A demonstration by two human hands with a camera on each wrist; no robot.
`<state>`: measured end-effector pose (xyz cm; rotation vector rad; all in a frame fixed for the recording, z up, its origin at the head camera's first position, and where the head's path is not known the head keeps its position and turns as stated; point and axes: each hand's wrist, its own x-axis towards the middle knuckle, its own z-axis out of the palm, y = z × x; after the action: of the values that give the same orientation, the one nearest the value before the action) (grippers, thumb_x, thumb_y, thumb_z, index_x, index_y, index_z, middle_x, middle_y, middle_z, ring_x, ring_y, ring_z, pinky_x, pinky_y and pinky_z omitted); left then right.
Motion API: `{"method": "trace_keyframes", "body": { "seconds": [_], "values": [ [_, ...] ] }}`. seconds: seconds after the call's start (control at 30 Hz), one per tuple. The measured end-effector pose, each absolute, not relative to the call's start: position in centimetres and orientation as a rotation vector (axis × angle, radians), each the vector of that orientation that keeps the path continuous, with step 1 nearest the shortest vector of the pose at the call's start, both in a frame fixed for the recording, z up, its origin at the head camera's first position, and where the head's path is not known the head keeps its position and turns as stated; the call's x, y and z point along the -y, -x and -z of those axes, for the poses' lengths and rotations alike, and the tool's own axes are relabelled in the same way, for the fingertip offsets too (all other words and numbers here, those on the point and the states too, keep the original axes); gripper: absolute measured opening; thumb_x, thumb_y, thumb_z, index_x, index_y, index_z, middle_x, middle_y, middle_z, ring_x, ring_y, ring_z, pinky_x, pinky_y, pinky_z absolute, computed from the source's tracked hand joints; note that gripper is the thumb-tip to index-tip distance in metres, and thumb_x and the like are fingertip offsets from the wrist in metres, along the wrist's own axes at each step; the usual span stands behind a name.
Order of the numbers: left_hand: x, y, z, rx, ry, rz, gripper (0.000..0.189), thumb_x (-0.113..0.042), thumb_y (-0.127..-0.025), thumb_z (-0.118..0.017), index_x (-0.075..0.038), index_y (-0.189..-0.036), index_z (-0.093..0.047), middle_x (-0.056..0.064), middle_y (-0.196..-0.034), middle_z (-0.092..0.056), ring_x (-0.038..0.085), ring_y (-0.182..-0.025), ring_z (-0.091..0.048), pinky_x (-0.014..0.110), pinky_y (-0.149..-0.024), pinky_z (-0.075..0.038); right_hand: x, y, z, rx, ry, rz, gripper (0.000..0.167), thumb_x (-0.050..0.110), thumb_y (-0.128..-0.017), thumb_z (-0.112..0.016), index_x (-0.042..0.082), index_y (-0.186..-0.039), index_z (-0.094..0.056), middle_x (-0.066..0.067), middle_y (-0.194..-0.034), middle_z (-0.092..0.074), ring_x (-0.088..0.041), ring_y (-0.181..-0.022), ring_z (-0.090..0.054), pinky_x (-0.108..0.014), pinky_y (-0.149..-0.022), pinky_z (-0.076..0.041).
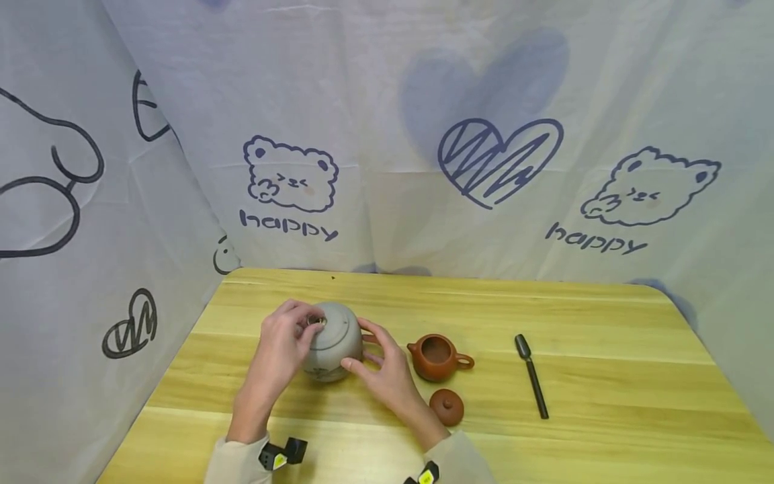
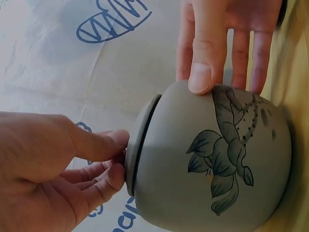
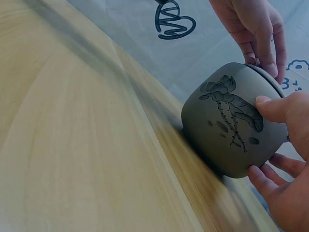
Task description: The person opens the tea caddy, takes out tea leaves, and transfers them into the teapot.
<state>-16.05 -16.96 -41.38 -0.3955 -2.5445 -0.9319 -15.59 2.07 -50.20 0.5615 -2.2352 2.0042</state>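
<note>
A grey rounded jar (image 1: 329, 359) with a dark lotus painted on its side stands left of the table's middle. Its flat grey lid (image 2: 140, 140) sits on the mouth, a dark seam showing between lid and body. With thumb and fingertips, my left hand (image 1: 284, 339) pinches the small knob at the lid's centre, mostly hidden by the fingers. My right hand (image 1: 383, 370) holds the jar's right side, thumb (image 3: 273, 108) on the painted wall and fingers spread around the far side. Lotus petals (image 2: 222, 164) face the left wrist camera.
Right of the jar stands a small brown clay teapot (image 1: 434, 371), uncovered, its spout toward my right hand. Its round lid (image 1: 447, 407) lies just in front, near my right forearm. Farther right is a dark tea scoop (image 1: 535, 380). Printed white cloth (image 1: 387, 222) hangs behind the wooden table (image 1: 605, 336).
</note>
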Motion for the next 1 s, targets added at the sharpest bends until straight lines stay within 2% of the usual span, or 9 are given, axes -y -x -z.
{"method": "trace_keyframes", "body": {
  "seconds": [0.03,0.2,0.43,0.73,1.0],
  "values": [
    [16.9,16.1,41.4,2.541,0.369,0.959,0.015,0.008,-0.085,-0.079,0.001,-0.099,-0.077,0.014,-0.098,-0.069,0.024,-0.079,-0.068,0.034,-0.067,-0.062,-2.1,15.9,50.7,2.238,-0.563,-2.003,0.068,0.019,-0.090,-0.082,0.021,-0.151,-0.050,0.001,-0.152,-0.049,-0.027,-0.131,-0.055,-0.038,-0.100,-0.055],
    [16.9,16.1,41.1,2.524,0.208,1.112,0.016,0.003,-0.085,-0.082,0.002,-0.100,-0.079,0.015,-0.100,-0.074,0.030,-0.087,-0.075,0.039,-0.074,-0.064,-2.2,16.0,50.7,2.241,-0.563,-2.017,0.069,0.015,-0.090,-0.082,0.020,-0.151,-0.050,0.001,-0.152,-0.049,-0.026,-0.131,-0.055,-0.039,-0.101,-0.055],
    [17.0,16.3,41.1,2.467,0.166,1.195,0.018,0.002,-0.083,-0.083,0.002,-0.100,-0.080,0.016,-0.100,-0.075,0.030,-0.087,-0.076,0.035,-0.074,-0.064,-2.2,15.6,49.3,2.235,-0.561,-2.034,0.070,0.002,-0.089,-0.079,0.006,-0.151,-0.047,-0.013,-0.153,-0.048,-0.037,-0.131,-0.053,-0.053,-0.102,-0.053],
    [17.5,16.2,40.8,2.398,0.177,1.238,0.017,0.000,-0.083,-0.084,0.001,-0.100,-0.081,0.015,-0.100,-0.075,0.030,-0.087,-0.076,0.034,-0.076,-0.063,-2.5,14.5,47.1,2.223,-0.568,-2.050,0.066,0.001,-0.090,-0.079,0.001,-0.148,-0.049,-0.018,-0.151,-0.049,-0.039,-0.130,-0.054,-0.055,-0.102,-0.052],
    [18.1,16.2,40.6,2.392,0.130,1.260,0.016,-0.001,-0.084,-0.083,-0.001,-0.100,-0.081,0.013,-0.099,-0.076,0.027,-0.089,-0.076,0.009,-0.073,-0.055,-2.4,14.6,47.4,2.214,-0.566,-2.055,0.066,0.001,-0.089,-0.079,0.001,-0.148,-0.050,-0.018,-0.151,-0.049,-0.040,-0.130,-0.053,-0.057,-0.102,-0.052]
  ]
}}
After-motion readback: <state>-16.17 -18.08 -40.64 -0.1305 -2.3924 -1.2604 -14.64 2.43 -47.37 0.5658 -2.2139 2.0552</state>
